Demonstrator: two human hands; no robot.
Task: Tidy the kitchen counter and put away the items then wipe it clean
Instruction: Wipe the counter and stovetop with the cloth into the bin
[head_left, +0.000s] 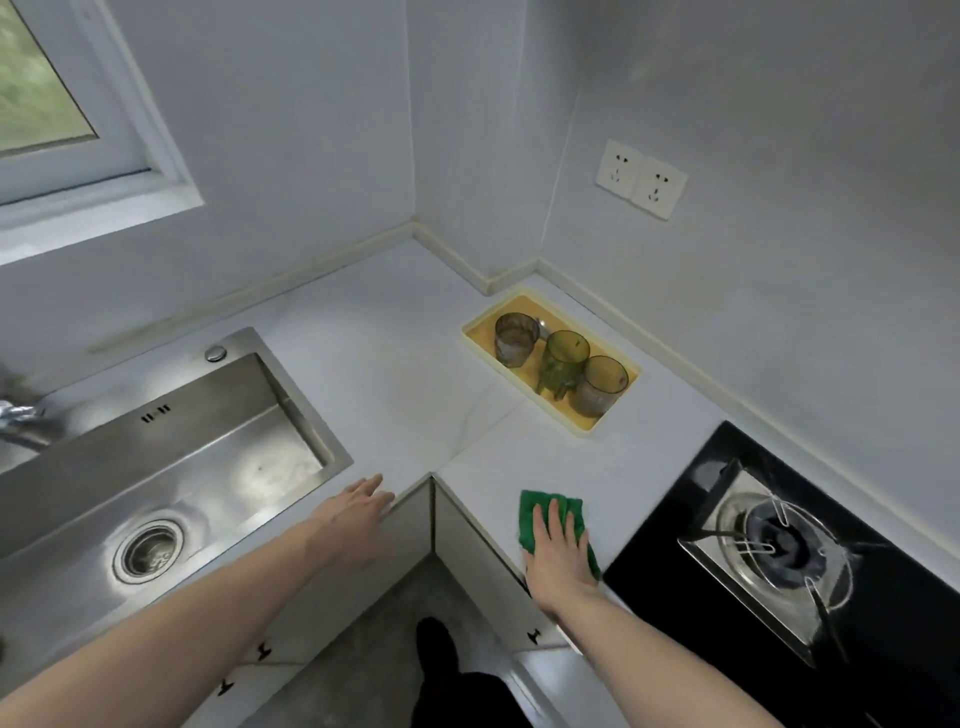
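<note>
My right hand (558, 551) lies flat with straight fingers on a green cloth (535, 506), pressing it onto the white counter (395, 364) near the front edge, left of the hob. My left hand (358, 506) rests open on the counter's inner corner edge, right of the sink. Toward the back right, a yellow tray (576, 426) against the wall holds three cups: a clear brownish one (515, 339), a green one (563, 364) and another clear one (600, 384).
A steel sink (171, 457) with drain and tap fills the left. A black glass gas hob (779, 545) with burner sits at the right. Two wall sockets (641, 179) hang above the tray. A window is upper left. White cabinets and the floor lie below.
</note>
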